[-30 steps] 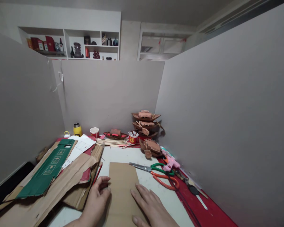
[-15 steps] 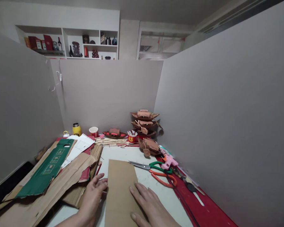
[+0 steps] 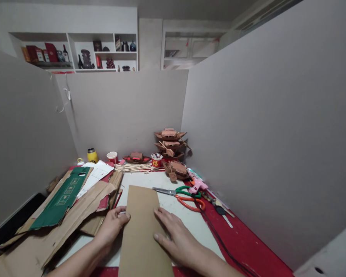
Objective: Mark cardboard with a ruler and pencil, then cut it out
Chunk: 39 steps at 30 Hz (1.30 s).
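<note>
A long brown cardboard strip (image 3: 144,227) lies lengthwise in front of me on the white work surface. At its left edge, my left hand (image 3: 112,227) has its fingers curled in, with the thumb and forefinger closed on the edge. My right hand (image 3: 180,238) lies over the right edge, its fingers stretched out and the thumb apart, resting on the cardboard. Just beyond the right fingers are scissors (image 3: 175,192) with one green and one orange handle, their blade tips by the strip's far right corner.
Torn cardboard pieces (image 3: 83,207), one with a green printed face (image 3: 62,200), pile up at left. Stacked model boats (image 3: 170,144), a red paper cup (image 3: 156,161) and thin sticks (image 3: 134,168) stand behind. A pink glue gun (image 3: 197,186) lies right. Grey partitions (image 3: 123,107) enclose the table.
The view has shifted slightly. My left fingers have come in against the strip's left edge, thumb and forefinger closing there. My right hand stays outstretched at the right edge.
</note>
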### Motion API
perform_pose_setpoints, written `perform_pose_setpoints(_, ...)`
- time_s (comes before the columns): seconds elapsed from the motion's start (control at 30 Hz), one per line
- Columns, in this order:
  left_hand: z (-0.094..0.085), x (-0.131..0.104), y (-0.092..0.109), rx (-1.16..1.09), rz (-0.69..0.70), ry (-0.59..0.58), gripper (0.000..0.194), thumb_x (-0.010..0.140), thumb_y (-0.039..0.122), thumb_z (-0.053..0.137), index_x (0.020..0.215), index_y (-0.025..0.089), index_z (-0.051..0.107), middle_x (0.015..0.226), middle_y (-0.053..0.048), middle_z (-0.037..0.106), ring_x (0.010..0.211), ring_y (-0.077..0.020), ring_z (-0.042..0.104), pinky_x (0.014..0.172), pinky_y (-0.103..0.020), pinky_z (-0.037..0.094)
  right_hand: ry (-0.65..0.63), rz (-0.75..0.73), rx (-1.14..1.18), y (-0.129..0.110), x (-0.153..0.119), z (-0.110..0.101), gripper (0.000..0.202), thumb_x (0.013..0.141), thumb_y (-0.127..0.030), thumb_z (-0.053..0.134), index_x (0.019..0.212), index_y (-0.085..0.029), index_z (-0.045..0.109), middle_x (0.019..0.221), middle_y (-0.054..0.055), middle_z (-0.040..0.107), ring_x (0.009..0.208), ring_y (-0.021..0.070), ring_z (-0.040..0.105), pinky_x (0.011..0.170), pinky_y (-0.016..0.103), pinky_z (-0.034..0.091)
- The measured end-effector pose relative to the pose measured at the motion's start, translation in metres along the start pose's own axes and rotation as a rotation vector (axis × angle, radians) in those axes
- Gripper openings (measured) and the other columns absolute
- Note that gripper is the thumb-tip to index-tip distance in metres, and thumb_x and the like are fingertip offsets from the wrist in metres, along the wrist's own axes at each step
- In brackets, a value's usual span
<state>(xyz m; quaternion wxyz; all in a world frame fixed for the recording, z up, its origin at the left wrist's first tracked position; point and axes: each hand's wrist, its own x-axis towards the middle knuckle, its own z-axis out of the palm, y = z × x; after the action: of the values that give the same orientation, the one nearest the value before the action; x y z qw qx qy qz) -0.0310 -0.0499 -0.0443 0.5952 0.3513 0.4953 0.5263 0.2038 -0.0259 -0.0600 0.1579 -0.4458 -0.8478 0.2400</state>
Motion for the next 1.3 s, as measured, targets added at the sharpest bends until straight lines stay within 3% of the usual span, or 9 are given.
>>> perform_pose_setpoints(0.13, -0.006, -0.009, -0.001, -0.019, -0.004, 0.091, 0.038, 0.060, 0.034, 0.081, 0.088, 0.017, 0.062, 0.075, -0.006, 0.074, 0.066, -0.0221, 0.070, 0.063, -0.030, 0.050, 0.145, -0.020, 0.157, 0.006, 0.003, 0.010, 0.068, 0.087, -0.036, 0.051, 0.147, -0.006, 0.039, 0.151, 0.020, 0.039, 0.139, 0.0293, 0.037, 0.116, 0.048, 0.029)
perform_pose_setpoints(0.27, -0.009, -0.013, -0.006, -0.046, -0.013, 0.193, 0.029, 0.062, 0.030, 0.079, 0.081, 0.018, 0.060, 0.071, -0.003, 0.072, 0.058, -0.0175, 0.066, 0.057, -0.026, 0.047, 0.235, -0.081, 0.319, 0.002, 0.002, 0.015, 0.061, 0.084, -0.033, 0.056, 0.140, -0.012, 0.049, 0.143, 0.018, 0.050, 0.132, 0.0294, 0.047, 0.113, 0.048, 0.034)
perform_pose_setpoints(0.37, -0.008, -0.012, -0.008, -0.064, 0.005, 0.268, 0.026, 0.064, 0.028, 0.077, 0.081, 0.018, 0.060, 0.070, -0.001, 0.071, 0.059, -0.0161, 0.066, 0.058, -0.025, 0.048, 0.245, -0.058, 0.507, -0.005, 0.000, 0.011, 0.060, 0.083, -0.034, 0.058, 0.139, -0.013, 0.049, 0.139, 0.018, 0.054, 0.118, 0.0295, 0.058, 0.105, 0.048, 0.042)
perform_pose_setpoints(0.47, -0.002, -0.009, -0.009, -0.077, 0.038, 0.303, 0.023, 0.066, 0.028, 0.074, 0.083, 0.019, 0.061, 0.072, 0.000, 0.072, 0.062, -0.0167, 0.067, 0.061, -0.026, 0.049, 0.198, 0.021, 0.872, -0.011, 0.000, 0.005, 0.064, 0.084, -0.041, 0.060, 0.139, -0.012, 0.045, 0.132, 0.018, 0.059, 0.105, 0.0253, 0.065, 0.097, 0.042, 0.049)
perform_pose_setpoints(0.67, 0.020, -0.006, -0.012, -0.052, 0.076, 0.205, 0.023, 0.071, 0.035, 0.073, 0.084, 0.019, 0.065, 0.081, -0.005, 0.074, 0.071, -0.0218, 0.070, 0.068, -0.031, 0.053, 0.040, 0.224, 1.348, -0.010, 0.002, -0.005, 0.056, 0.080, -0.043, 0.069, 0.127, -0.018, 0.054, 0.101, 0.007, 0.074, 0.081, 0.0204, 0.072, 0.062, 0.029, 0.055)
perform_pose_setpoints(0.83, 0.025, -0.008, -0.017, 0.067, 0.112, 0.111, 0.037, 0.077, 0.050, 0.068, 0.093, 0.016, 0.071, 0.089, -0.010, 0.075, 0.080, -0.0262, 0.070, 0.074, -0.036, 0.054, 0.010, 0.154, 1.507, -0.004, 0.002, -0.010, 0.033, 0.078, -0.035, 0.072, 0.100, -0.011, 0.068, 0.091, 0.010, 0.076, 0.081, 0.0227, 0.073, 0.077, 0.034, 0.055)
perform_pose_setpoints(0.97, 0.013, -0.007, -0.011, 0.246, 0.235, 0.117, 0.044, 0.079, 0.057, 0.062, 0.091, 0.016, 0.074, 0.093, -0.012, 0.075, 0.091, -0.0286, 0.068, 0.083, -0.036, 0.051, 0.203, 0.226, 1.562, -0.002, 0.001, -0.024, 0.025, 0.075, -0.031, 0.074, 0.093, -0.014, 0.070, 0.092, 0.009, 0.077, 0.083, 0.0245, 0.073, 0.079, 0.037, 0.057)
perform_pose_setpoints(1.1, -0.014, -0.010, -0.004, 0.484, 0.401, 0.189, 0.028, 0.072, 0.037, 0.073, 0.094, 0.019, 0.076, 0.106, -0.012, 0.073, 0.107, -0.0292, 0.062, 0.099, -0.036, 0.042, 0.451, 0.331, 1.573, 0.002, 0.001, -0.039, 0.022, 0.071, -0.027, 0.074, 0.090, -0.017, 0.070, 0.090, 0.006, 0.077, 0.080, 0.0247, 0.074, 0.071, 0.035, 0.060)
perform_pose_setpoints(1.3, -0.043, -0.023, -0.003, 0.839, 0.519, 0.201, 0.021, 0.074, 0.022, 0.065, 0.093, 0.021, 0.075, 0.105, -0.012, 0.071, 0.105, -0.0297, 0.061, 0.099, -0.041, 0.040, 0.653, 0.466, 1.621, 0.006, -0.002, -0.047, 0.032, 0.069, -0.023, 0.071, 0.101, -0.018, 0.069, 0.091, 0.004, 0.078, 0.084, 0.0248, 0.074, 0.072, 0.034, 0.062)
